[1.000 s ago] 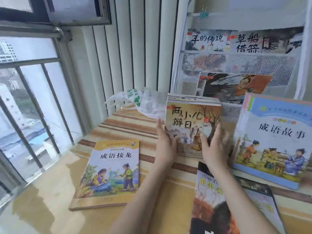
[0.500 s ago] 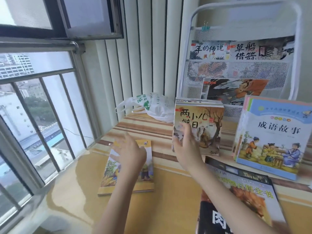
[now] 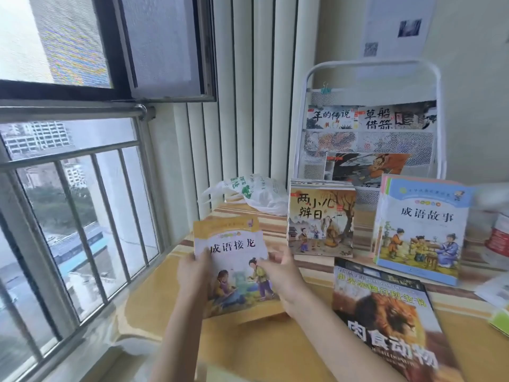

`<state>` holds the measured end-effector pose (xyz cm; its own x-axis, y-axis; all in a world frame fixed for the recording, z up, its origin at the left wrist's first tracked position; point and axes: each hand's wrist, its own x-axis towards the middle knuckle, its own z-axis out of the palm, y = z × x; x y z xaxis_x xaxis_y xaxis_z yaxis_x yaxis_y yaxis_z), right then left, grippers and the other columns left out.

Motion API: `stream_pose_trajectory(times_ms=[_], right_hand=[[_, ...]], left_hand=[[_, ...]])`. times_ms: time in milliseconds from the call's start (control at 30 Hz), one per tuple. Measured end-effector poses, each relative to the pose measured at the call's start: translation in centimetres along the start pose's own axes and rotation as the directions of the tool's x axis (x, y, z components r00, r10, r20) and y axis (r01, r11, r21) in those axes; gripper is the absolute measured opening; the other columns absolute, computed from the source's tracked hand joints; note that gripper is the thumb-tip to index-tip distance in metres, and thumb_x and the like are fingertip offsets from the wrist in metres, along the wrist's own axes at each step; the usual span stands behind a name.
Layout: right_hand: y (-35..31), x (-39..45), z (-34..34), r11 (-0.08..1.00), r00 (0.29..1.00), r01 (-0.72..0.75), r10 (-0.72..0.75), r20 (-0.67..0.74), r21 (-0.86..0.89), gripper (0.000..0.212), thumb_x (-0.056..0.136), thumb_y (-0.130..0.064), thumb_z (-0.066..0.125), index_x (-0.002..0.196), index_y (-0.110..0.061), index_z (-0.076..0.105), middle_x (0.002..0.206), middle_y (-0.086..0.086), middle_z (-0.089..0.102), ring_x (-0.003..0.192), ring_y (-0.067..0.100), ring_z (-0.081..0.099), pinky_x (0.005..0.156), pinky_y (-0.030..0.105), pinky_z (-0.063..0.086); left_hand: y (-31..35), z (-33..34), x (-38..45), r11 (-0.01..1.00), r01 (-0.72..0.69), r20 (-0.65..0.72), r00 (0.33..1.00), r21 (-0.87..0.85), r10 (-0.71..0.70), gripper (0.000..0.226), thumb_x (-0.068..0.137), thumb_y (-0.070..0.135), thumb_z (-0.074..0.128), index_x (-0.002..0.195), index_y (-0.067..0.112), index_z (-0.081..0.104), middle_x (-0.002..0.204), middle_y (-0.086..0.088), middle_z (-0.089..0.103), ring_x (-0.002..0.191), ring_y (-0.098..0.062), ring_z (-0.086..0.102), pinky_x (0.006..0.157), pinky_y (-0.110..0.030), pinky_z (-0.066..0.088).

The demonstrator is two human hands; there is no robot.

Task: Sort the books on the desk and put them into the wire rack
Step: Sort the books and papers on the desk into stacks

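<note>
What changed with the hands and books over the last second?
Both hands left the brown book stack. The left hand and right hand now grip the yellow book, tilted up off the desk. The stacks, the animal book and the rack stayed put.

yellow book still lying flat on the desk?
No: both the left hand and the right hand hold the yellow book by its side edges, tilted up off the desk.

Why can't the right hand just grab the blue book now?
Probably not yet: the right hand and left hand both hold the yellow book. The path to the blue book looks free.
</note>
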<state>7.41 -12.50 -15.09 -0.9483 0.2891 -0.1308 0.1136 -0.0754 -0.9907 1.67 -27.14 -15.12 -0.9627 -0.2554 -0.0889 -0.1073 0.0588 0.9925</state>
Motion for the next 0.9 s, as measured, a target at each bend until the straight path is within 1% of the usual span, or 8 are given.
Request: stream_pose_trajectory(times_ms=[200, 300, 400, 500, 600, 700, 800, 900], right_hand=[[-4.7, -1.6, -6.8, 0.92, 0.9, 0.373, -0.39, -0.193, -0.118, 0.031, 0.097, -0.017, 0.049, 0.126, -0.027, 0.047, 0.118, 0.002, 0.061, 0.1, 0.015, 0.059, 0.082, 0.03, 0.046], [-7.2, -2.4, -13.1, 0.864, 0.801, 0.462, -0.504, -0.323, -0.2, 0.023, 0.098, -0.015, 0.048, 0.116, -0.029, 0.051, 0.101, 0.004, 0.066, 0.093, 0.021, 0.062, 0.078, 0.036, 0.047], [-7.4, -2.3, -20.3, 0.855, 0.73, 0.441, -0.519, -0.444, -0.274, 0.029, 0.098, -0.018, 0.048, 0.126, -0.023, 0.047, 0.106, 0.008, 0.065, 0.093, 0.024, 0.059, 0.072, 0.031, 0.044], [-6.0, -1.6, -26.5, 0.871, 0.661, 0.401, -0.489, -0.569, -0.283, 0.035, 0.097, -0.017, 0.049, 0.131, -0.025, 0.048, 0.11, 0.002, 0.058, 0.086, 0.015, 0.054, 0.063, 0.021, 0.039], [-4.1, -0.2, -30.1, 0.884, 0.585, 0.361, -0.464, -0.666, -0.299, 0.039, 0.096, -0.014, 0.05, 0.135, -0.017, 0.049, 0.121, 0.006, 0.059, 0.098, 0.017, 0.054, 0.074, 0.024, 0.043], [-2.4, 0.9, -31.2, 0.874, 0.504, 0.278, -0.486, -0.714, -0.399, 0.038, 0.096, -0.006, 0.048, 0.134, -0.008, 0.049, 0.119, 0.002, 0.049, 0.118, 0.019, 0.047, 0.093, 0.025, 0.038], [0.1, 2.0, -31.4, 0.865, 0.558, 0.19, -0.485, -0.674, -0.465, 0.05, 0.097, -0.012, 0.046, 0.145, -0.017, 0.032, 0.123, -0.002, 0.045, 0.116, 0.013, 0.045, 0.09, 0.013, 0.032], [2.1, 2.9, -31.2, 0.882, 0.642, 0.154, -0.432, -0.634, -0.445, 0.063, 0.097, -0.013, 0.046, 0.149, -0.023, 0.011, 0.138, -0.013, 0.032, 0.125, 0.004, 0.037, 0.083, -0.005, 0.024]], left_hand=[[6.5, 5.3, -6.9, 0.887, -0.413, 0.107, 0.891, -0.208, 0.44, 0.019, 0.097, 0.036, 0.043, 0.092, 0.019, 0.05, 0.091, -0.005, 0.06, 0.086, -0.029, 0.059, 0.076, -0.046, 0.049], [8.8, 10.7, -9.7, 0.839, -0.439, 0.272, 0.806, -0.322, 0.526, 0.014, 0.1, 0.032, 0.039, 0.09, 0.026, 0.046, 0.102, -0.017, 0.06, 0.085, -0.031, 0.061, 0.077, -0.052, 0.053], [9.5, 17.2, -11.8, 0.826, -0.433, 0.442, 0.7, -0.362, 0.56, 0.01, 0.102, 0.028, 0.036, 0.098, 0.025, 0.045, 0.102, -0.007, 0.059, 0.088, -0.014, 0.057, 0.081, -0.037, 0.051], [8.9, 24.0, -12.5, 0.791, -0.535, 0.517, 0.607, -0.297, 0.604, 0.015, 0.102, 0.025, 0.036, 0.106, 0.014, 0.045, 0.101, -0.004, 0.049, 0.092, -0.014, 0.044, 0.08, -0.028, 0.031], [7.3, 29.6, -12.5, 0.795, -0.583, 0.519, 0.633, -0.167, 0.574, 0.032, 0.101, 0.024, 0.038, 0.122, 0.0, 0.041, 0.124, -0.012, 0.034, 0.111, -0.018, 0.03, 0.085, -0.02, 0.02], [4.5, 33.2, -12.5, 0.824, -0.545, 0.548, 0.646, -0.157, 0.532, 0.035, 0.101, 0.022, 0.037, 0.128, 0.001, 0.036, 0.143, -0.017, 0.02, 0.135, -0.031, 0.018, 0.109, -0.035, 0.018], [1.6, 34.9, -12.6, 0.785, -0.592, 0.514, 0.623, -0.184, 0.59, 0.05, 0.097, 0.011, 0.047, 0.138, -0.004, 0.024, 0.14, -0.013, 0.021, 0.136, -0.025, 0.023, 0.116, -0.033, 0.016], [-0.7, 36.2, -12.1, 0.819, -0.552, 0.467, 0.69, -0.155, 0.553, 0.057, 0.094, 0.012, 0.051, 0.14, -0.006, 0.023, 0.136, -0.017, 0.041, 0.123, -0.023, 0.043, 0.11, -0.035, 0.032]])
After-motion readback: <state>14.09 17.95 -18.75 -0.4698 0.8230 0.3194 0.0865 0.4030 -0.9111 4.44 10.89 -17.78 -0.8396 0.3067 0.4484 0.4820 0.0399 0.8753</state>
